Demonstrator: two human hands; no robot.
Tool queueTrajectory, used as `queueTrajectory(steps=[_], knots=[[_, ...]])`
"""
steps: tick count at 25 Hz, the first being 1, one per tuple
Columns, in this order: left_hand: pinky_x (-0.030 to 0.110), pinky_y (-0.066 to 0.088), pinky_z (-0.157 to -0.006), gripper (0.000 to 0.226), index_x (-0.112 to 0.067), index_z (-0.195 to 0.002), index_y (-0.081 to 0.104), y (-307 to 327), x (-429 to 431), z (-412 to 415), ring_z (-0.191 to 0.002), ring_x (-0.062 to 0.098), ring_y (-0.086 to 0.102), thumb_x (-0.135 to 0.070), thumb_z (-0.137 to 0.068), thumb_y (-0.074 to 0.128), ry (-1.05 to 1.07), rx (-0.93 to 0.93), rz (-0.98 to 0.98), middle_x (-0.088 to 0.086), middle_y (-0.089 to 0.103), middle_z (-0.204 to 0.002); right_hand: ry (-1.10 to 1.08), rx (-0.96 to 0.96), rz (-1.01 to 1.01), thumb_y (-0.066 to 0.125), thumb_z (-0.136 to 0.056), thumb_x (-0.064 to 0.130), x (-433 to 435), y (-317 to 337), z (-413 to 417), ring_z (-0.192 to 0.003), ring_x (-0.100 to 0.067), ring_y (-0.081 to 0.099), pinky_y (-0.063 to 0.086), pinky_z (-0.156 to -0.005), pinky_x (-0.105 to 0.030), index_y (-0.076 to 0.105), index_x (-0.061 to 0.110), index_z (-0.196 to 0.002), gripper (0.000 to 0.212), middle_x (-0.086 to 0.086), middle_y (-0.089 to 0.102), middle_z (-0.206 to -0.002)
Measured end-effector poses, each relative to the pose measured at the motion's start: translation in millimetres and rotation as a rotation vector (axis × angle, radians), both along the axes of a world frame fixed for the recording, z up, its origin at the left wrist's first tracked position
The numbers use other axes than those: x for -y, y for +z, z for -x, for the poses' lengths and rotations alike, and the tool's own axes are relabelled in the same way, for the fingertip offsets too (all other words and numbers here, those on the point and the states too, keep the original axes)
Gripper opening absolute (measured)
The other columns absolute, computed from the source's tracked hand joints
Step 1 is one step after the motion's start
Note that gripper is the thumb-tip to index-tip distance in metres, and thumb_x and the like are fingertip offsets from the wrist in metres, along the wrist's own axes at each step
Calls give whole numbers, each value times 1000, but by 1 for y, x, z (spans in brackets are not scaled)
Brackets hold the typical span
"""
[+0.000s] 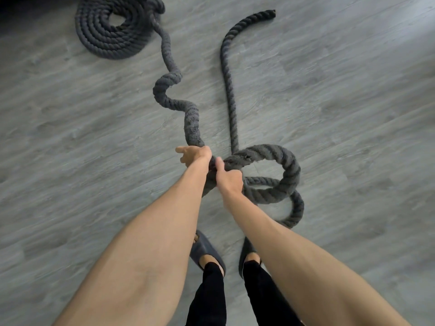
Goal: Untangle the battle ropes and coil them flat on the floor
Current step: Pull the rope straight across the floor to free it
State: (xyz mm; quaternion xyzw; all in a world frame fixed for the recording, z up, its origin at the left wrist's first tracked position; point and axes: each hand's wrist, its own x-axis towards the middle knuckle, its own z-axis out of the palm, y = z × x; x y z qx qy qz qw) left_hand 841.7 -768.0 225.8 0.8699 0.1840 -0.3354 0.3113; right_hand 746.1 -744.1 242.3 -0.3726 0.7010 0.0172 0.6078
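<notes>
A thick dark grey battle rope (191, 118) snakes over the floor from a flat coil (113, 31) at the far left down to my hands. My left hand (194, 156) grips the rope where the wavy stretch ends. Just right of it, my right hand (229, 178) grips the rope at a tangle of loops (287, 175) lying in front of my feet. A second strand (229, 85) runs from the tangle up to a loose end (266, 15) at the top middle. How the strands cross under my hands is hidden.
Grey wood-look floor (341, 102) spreads all around. My feet in dark slippers (207, 252) stand just below the tangle. A dark area shows at the top left corner.
</notes>
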Motion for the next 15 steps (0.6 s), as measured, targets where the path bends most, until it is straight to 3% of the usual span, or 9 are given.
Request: queueTrajectory(steps=[3,7,9,11,13,15], knots=[[56,55,-86,66,-10,-131,26,2,12,11,-110,46,56,-6,-81,70,23,-60,106,24,43,-134,-501,8,111,53,-95,58,0,7,-8,-121,-37,54,44,-99,-42,47,0,-133,69,-21,54,-134],[59,55,-86,68,-12,-132,27,5,21,-6,-112,42,57,-2,-80,71,47,-49,216,23,46,-134,-652,31,229,42,-102,53,12,18,14,-127,-37,52,39,-100,-37,51,-6,-130,65,-25,55,-135],[57,56,-84,60,-10,-129,31,1,12,-22,-111,41,59,-6,-83,70,-31,-14,188,21,49,-132,-792,21,162,35,-103,56,30,13,40,-127,-40,52,40,-107,-41,53,-9,-131,73,-27,55,-138],[51,59,-78,37,-12,-114,41,-4,-8,-24,-103,38,65,-14,-87,66,-197,44,132,17,56,-125,-947,35,50,33,-101,59,44,0,75,-104,-40,65,52,-93,-48,60,-6,-115,71,-24,65,-118],[41,58,-81,18,-20,-92,51,-9,-31,-5,-95,30,68,-33,-88,63,-533,60,73,9,70,-102,-1025,192,-123,36,-100,57,39,-9,116,-63,-29,63,57,-66,-39,56,2,-86,61,-14,64,-80],[36,54,-88,36,-19,-77,66,-4,-51,36,-88,24,71,-48,-93,53,-870,-126,102,1,75,-78,-973,342,-310,34,-100,56,25,-17,155,-46,-21,49,52,-54,-29,48,9,-73,55,-7,52,-59]])
